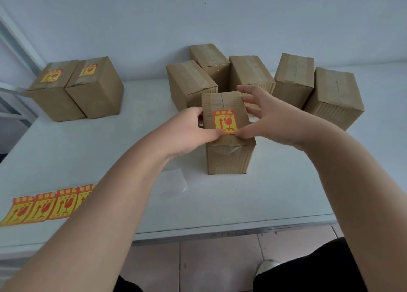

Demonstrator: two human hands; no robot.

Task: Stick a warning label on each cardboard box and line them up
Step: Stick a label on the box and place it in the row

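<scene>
Both my arms reach out over the white table [286,192]. On the near left lies a strip of spare labels [41,208], yellow and red. Far on the left stand two done boxes [97,88], side by side and touching, each with a label on top.

My left hand [193,128] holds the middle box [229,159]. Its fingers bend round the left top edge, and its thumb pushes down on the near left corner of the label [224,120]. That box stands upright in the middle of the table, just in front of the plain ones. The label sits on the box top, over the tape line.

My right hand [271,124] is spread wide, with its fingers straight and apart. Its thumb pushes on the near right corner of the label. I cannot tell if the other right fingers touch the box. Far on the right are five plain boxes [294,75], bunched up, with no labels.

I think the job now is to press this label flat. To do it well, I should rub from the middle out to the edges so no bumps are left, and push hard on all four corners. My left hand should hold the box so it does not tip, as it is tall. Then the box can go next to the two done ones, with the edges even.
</scene>
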